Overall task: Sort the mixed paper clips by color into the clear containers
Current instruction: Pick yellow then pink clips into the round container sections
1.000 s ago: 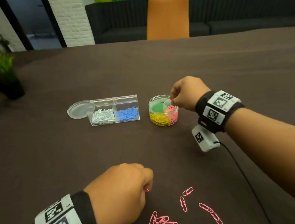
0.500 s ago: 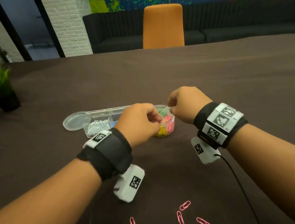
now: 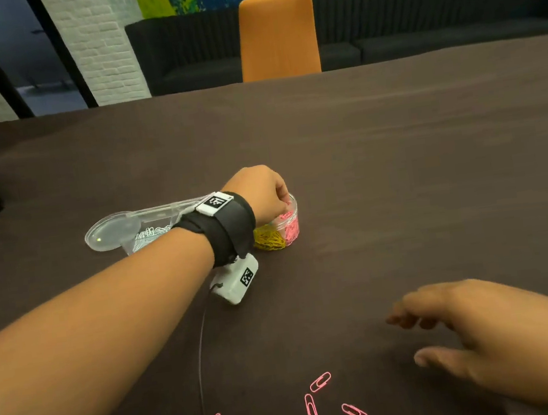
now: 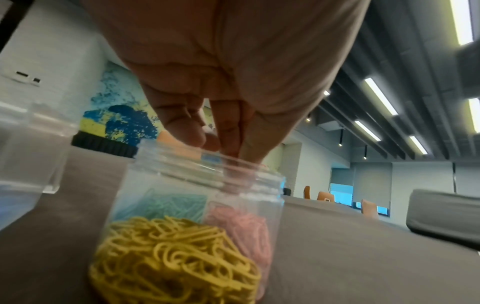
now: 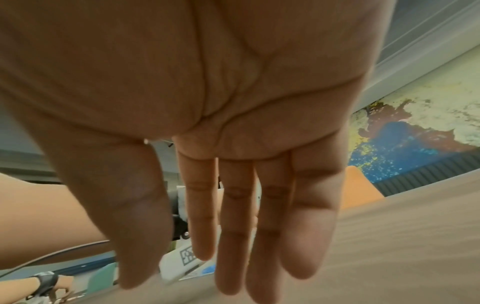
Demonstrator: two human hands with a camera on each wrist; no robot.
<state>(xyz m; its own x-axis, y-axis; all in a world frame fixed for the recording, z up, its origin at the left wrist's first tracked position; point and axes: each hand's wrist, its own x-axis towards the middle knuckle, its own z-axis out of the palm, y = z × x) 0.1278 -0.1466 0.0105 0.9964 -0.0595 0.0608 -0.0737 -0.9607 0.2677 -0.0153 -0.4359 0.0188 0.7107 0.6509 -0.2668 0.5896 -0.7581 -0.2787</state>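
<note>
Worktop (image 3: 397, 157) from the head view: the left hand (image 3: 260, 191) is over the round jar (image 3: 290, 227), fingers bunched downward at its pink section; whether they pinch a clip I cannot tell. The right hand (image 3: 480, 323) hovers with fingers loosely spread, holding nothing, near the loose pink clips (image 3: 311, 409).

Left wrist view: fingertips (image 4: 233, 144) reach just inside the jar's rim (image 4: 207, 162) above pink clips; yellow and green sections lie beside.

Right wrist view: palm (image 5: 207, 82) bare, fingers straight.
</note>
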